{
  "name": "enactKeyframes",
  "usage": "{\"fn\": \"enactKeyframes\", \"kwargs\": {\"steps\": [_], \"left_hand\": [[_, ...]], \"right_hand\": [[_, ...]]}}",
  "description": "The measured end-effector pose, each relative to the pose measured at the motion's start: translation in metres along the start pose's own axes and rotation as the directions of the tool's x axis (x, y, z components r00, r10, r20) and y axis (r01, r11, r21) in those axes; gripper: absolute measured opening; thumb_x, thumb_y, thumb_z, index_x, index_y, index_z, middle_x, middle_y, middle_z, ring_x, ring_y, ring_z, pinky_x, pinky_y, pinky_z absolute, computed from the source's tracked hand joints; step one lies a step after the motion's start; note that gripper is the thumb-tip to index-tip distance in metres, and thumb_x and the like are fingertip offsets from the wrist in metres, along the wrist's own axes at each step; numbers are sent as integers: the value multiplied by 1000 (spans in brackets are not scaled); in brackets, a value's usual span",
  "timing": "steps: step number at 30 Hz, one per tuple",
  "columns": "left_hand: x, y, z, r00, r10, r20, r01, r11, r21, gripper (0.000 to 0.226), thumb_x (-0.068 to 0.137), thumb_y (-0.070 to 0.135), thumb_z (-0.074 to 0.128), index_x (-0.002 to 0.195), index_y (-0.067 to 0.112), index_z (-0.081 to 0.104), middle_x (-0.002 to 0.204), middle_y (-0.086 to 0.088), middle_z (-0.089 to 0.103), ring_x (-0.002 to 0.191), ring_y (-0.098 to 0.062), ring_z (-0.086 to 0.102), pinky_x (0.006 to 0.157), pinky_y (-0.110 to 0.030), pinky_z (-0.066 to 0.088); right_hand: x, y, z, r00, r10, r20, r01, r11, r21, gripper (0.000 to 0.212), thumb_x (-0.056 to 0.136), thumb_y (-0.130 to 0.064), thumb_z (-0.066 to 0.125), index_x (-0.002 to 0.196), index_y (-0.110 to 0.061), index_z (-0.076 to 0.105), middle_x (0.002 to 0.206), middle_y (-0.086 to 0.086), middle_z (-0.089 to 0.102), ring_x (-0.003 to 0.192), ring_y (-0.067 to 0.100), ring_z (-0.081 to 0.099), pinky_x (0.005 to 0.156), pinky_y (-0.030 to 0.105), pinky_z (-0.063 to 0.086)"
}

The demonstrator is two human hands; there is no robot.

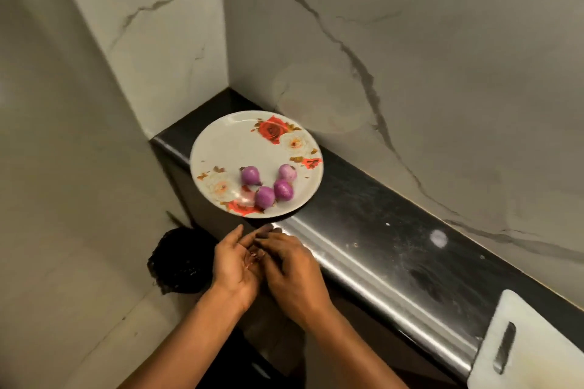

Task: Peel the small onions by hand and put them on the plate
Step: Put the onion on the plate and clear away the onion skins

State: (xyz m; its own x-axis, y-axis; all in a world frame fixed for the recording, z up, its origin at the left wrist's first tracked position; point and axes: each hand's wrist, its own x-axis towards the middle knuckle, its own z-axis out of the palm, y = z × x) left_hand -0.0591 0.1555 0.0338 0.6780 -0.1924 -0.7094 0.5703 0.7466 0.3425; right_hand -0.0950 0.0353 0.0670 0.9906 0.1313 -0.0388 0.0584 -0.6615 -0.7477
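Noted a kitchen corner of grey-veined marble wall [410,25] above a narrow, polished black counter [395,230]. Found a white rose-printed plate [234,148] at the counter's left end, near the corner, with its near rim at the counter's front edge. Counted four peeled purple onions [250,175] on the near half of the plate: one to the left, one to the right, and two touching side by side closest to the front rim. Located both hands in front of the counter edge, just below the plate and off the counter. Recorded the left hand [235,265] palm up, fingers nearly straight, cradling a small pale piece [254,257]; could not tell through the blur whether onion or skin. Recorded the right hand [294,268] palm down, fingers bent over the left palm, tips at the pale piece; could not tell whether pinching or merely touching. Logged a dark round bin [180,262] on the pale floor [79,309], just left of the hands. Logged a white cutting board [534,344] with a slot handle on the counter at lower right, well apart from the plate and partly cut off by the frame edge.
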Motion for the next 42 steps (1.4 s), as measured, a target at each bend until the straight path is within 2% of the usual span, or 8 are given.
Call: {"fn": "enactKeyframes", "kwargs": {"steps": [7, 10, 15, 22, 26, 30, 34, 42], "left_hand": [[-9, 35, -65, 997, 47, -63, -58, 982, -180, 57, 103, 46, 45, 115, -3, 72, 92, -19, 73, 76, -26, 73, 74, -33, 61], [-7, 44, -92, 992, 87, -89, -108, 959, -264, 62, 103, 46, 48, 130, -7, 67, 112, -24, 70, 101, -32, 66, 110, -43, 47], [16, 58, -142, 958, 162, -238, -229, 931, -286, 55, 109, 38, 42, 132, -6, 65, 124, -26, 71, 110, -32, 71, 102, -39, 53], [90, 65, -205, 870, 168, -464, -303, 924, -234, 45, 111, 31, 41, 133, -1, 65, 129, -23, 71, 116, -29, 70, 104, -38, 53], [144, 73, -227, 862, 199, -466, -284, 952, -117, 47, 112, 33, 39, 148, 6, 54, 151, -10, 57, 140, -27, 55, 114, -35, 42], [216, 86, -258, 876, 233, -422, -289, 955, -73, 61, 111, 50, 30, 161, 16, 36, 168, -2, 35, 157, -22, 31, 129, -40, 23], [279, 98, -311, 903, 155, -401, -260, 940, -221, 63, 110, 58, 25, 164, 25, 31, 166, -3, 41, 151, -22, 41, 129, -40, 26], [293, 96, -340, 908, 165, -385, -218, 971, -98, 63, 109, 58, 25, 158, 22, 44, 152, -1, 58, 141, -17, 53, 126, -40, 33]], "right_hand": [[32, -31, 50, 986, -145, 85, 159, 970, -184, 25, 83, -48, 70, 101, -35, 81, 125, -18, 72, 118, 3, 62, 98, 41, 51], [44, -37, 73, 985, -123, 123, 139, 982, -131, 33, 85, -49, 69, 114, -36, 77, 139, -19, 64, 130, -1, 54, 107, 30, 47], [57, -22, 143, 965, 100, 242, -159, 959, 236, 32, 103, -27, 66, 135, -29, 67, 146, -14, 59, 132, -15, 49, 114, 22, 46], [93, 16, 265, 704, 471, 532, -705, 557, 439, 36, 111, -18, 50, 146, -20, 57, 139, -1, 67, 122, 5, 65, 94, 16, 52], [136, 56, 340, 604, 525, 600, -795, 441, 416, 34, 112, -15, 43, 137, -17, 65, 127, 2, 74, 118, 13, 71, 100, 28, 53], [177, 92, 405, 607, 492, 624, -787, 480, 387, 47, 109, -44, 45, 145, -18, 59, 145, -2, 64, 135, 15, 60, 111, 31, 46], [208, 139, 457, 545, 594, 592, -836, 330, 438, 28, 111, -24, 45, 114, -18, 72, 120, 7, 75, 109, 21, 71, 100, 38, 57], [212, 150, 468, 609, 564, 558, -784, 534, 316, 35, 112, -22, 43, 141, -16, 62, 130, -1, 67, 117, 14, 64, 99, 28, 53]]}}
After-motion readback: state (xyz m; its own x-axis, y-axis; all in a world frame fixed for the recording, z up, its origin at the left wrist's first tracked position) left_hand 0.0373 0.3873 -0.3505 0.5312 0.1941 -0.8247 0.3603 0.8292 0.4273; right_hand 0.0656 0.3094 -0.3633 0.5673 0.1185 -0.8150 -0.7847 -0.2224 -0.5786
